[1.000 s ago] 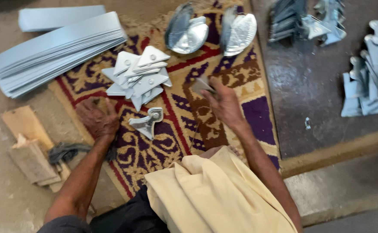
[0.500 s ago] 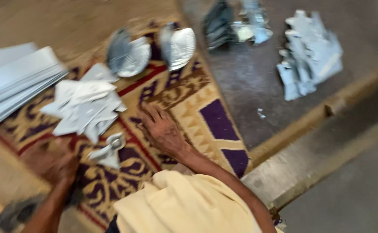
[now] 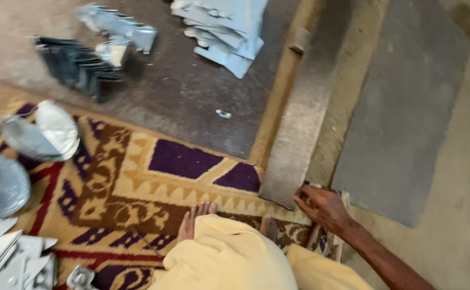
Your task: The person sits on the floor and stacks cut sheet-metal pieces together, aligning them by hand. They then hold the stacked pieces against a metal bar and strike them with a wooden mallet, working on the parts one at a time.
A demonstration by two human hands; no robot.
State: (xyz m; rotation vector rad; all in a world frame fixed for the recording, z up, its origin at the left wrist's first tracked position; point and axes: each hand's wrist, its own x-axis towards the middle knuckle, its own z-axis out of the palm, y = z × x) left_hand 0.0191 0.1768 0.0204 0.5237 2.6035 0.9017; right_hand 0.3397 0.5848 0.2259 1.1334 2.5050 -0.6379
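Head view: at lower right of the frame the right hand (image 3: 321,207) curls its fingers over the near end of a long grey metal strip (image 3: 299,129) that runs up along the rug's edge, touching it; whether it truly clamps the strip I cannot tell. The left hand is out of view. A patterned rug (image 3: 154,177), bare toes (image 3: 194,217), round foil dishes (image 3: 52,129) at left, and stacked sheet-metal cutouts (image 3: 229,27) on the dark mat (image 3: 192,91) at top lie well apart.

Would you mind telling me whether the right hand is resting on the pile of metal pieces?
No, the right hand touches the rug's edge, far from the metal pieces.
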